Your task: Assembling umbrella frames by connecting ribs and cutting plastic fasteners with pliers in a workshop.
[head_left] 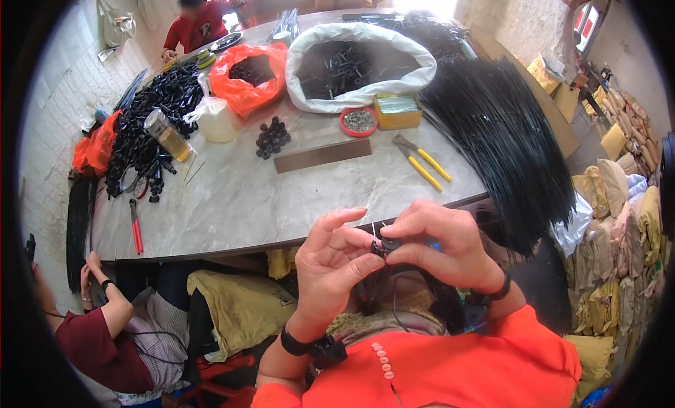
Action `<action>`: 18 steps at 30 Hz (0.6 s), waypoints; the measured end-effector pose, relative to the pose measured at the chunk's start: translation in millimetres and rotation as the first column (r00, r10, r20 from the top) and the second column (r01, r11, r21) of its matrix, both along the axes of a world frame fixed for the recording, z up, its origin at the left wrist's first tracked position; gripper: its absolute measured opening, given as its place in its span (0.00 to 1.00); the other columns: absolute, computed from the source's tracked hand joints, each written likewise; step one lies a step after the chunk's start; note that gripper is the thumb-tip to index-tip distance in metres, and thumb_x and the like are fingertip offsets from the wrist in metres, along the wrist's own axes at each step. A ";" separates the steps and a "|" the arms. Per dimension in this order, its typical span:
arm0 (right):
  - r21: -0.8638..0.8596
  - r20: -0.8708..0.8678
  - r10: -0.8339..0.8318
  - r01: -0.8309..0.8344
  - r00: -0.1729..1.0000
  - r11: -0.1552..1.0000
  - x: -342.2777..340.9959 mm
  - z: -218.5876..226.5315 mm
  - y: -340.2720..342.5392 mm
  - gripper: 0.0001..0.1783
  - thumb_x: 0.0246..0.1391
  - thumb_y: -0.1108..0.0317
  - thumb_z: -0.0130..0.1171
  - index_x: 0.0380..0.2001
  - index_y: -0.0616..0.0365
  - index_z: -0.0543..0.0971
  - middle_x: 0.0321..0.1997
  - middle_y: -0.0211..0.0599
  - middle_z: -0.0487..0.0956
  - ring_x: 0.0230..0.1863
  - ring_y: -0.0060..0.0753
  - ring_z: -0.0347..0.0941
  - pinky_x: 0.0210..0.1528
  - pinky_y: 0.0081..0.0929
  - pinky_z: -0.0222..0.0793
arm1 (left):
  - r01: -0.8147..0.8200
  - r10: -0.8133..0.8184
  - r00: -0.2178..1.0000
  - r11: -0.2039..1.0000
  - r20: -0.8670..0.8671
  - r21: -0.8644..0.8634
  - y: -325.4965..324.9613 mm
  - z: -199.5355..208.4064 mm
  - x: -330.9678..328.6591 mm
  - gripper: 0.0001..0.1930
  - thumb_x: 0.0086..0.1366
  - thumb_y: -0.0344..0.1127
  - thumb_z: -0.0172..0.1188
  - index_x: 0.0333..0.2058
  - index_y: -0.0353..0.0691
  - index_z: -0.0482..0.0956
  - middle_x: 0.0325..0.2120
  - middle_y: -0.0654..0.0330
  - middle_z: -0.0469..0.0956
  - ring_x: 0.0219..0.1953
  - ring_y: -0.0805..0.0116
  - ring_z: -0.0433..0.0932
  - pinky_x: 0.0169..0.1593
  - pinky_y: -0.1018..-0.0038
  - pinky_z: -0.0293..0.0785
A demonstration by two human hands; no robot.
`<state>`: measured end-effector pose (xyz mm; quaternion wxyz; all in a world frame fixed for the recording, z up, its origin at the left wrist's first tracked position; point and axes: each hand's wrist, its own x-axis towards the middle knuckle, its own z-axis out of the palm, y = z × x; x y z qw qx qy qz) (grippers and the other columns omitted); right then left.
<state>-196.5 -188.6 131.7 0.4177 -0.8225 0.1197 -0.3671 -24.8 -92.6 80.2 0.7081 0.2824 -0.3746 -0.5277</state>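
Note:
Just off the table's near edge, my left hand (330, 267) and my right hand (437, 243) meet at the fingertips. Thumb and fingers of the left pinch a small black part (378, 248). My right thumb and forefinger are closed on a round black piece (391, 245) that touches it. A thin, pale pin-like strip (374, 229) sticks up between the fingertips; which piece it belongs to is hidden. Beyond the hands on the grey table (232, 218) lie yellow-handled pliers (425, 163), a brown flat bar (323, 156) and a small pile of black round pieces (273, 137).
A white sack (301, 85) of black parts, an orange bag (242, 92), a red dish (358, 122) of small metal bits and a yellow box (397, 116) stand farther back. Long black strands (503, 134) cover the right side. Co-workers sit at left (112, 338) and far left (195, 28).

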 end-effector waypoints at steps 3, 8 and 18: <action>-0.018 -0.004 0.007 -0.007 1.000 1.000 -0.3 0.3 0.8 0.15 0.48 0.78 0.68 0.41 0.66 0.81 0.33 0.39 0.79 0.33 0.30 0.78 0.34 0.24 0.72 | -0.056 0.056 0.998 0.998 0.009 -0.010 3.5 3.4 -4.4 0.29 0.58 0.13 0.62 0.58 0.31 0.66 0.38 0.53 0.80 0.42 0.69 0.80 0.49 0.75 0.78; -0.043 0.001 0.049 -0.049 0.999 0.998 -2.3 1.1 -4.2 0.15 0.48 0.78 0.69 0.41 0.65 0.81 0.33 0.40 0.79 0.34 0.31 0.78 0.34 0.24 0.72 | -0.054 0.054 0.999 0.997 0.009 0.046 3.9 4.6 -6.1 0.25 0.56 0.13 0.63 0.53 0.30 0.69 0.37 0.54 0.79 0.42 0.69 0.80 0.48 0.75 0.79; 0.094 -0.022 0.085 -0.082 0.996 0.992 -6.9 -3.3 -7.4 0.16 0.49 0.79 0.67 0.44 0.64 0.80 0.37 0.38 0.78 0.36 0.27 0.77 0.37 0.22 0.72 | -0.010 0.001 0.993 0.997 -0.118 -0.071 -14.0 -16.6 -12.6 0.16 0.53 0.10 0.64 0.39 0.32 0.79 0.41 0.55 0.76 0.46 0.68 0.77 0.50 0.73 0.79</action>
